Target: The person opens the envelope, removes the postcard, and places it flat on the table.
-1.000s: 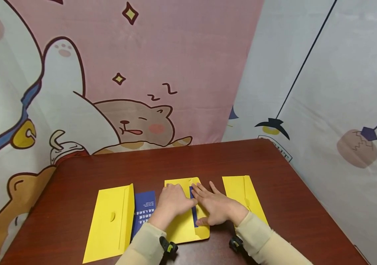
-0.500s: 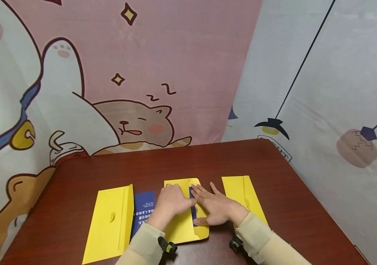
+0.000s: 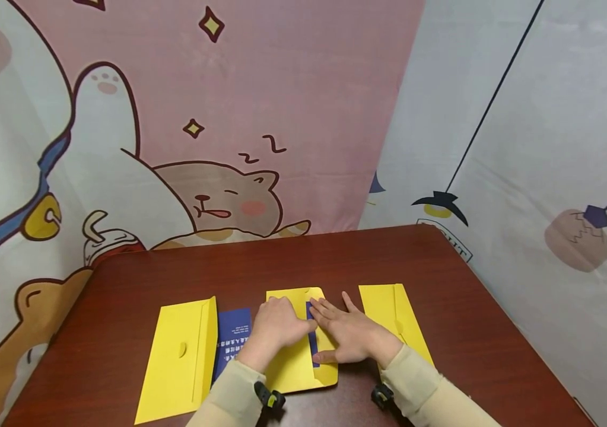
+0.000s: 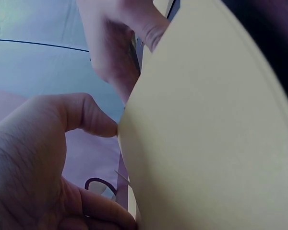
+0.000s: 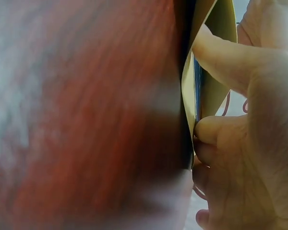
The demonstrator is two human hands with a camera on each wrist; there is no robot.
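A yellow envelope point(image 3: 288, 370) lies on the table between both hands, its mouth toward the right. A narrow strip of a blue card point(image 3: 313, 342) shows at that mouth; the rest is hidden inside the envelope. My left hand point(image 3: 277, 325) pinches the envelope's upper layer, its thumb point(image 4: 98, 120) right at the raised paper edge in the left wrist view. Fingers extended, my right hand point(image 3: 348, 333) presses along the card's outer edge. In the right wrist view the thumb point(image 5: 223, 52) reaches over the yellow paper and the fingertips meet the card's edge.
On the left lies another yellow envelope point(image 3: 175, 362), partly beside a blue card with white print point(image 3: 232, 335). A third yellow envelope point(image 3: 388, 305) sits on the right, partly under the right forearm. Printed cloth point(image 3: 324, 118) hangs behind the dark red table point(image 3: 260, 261).
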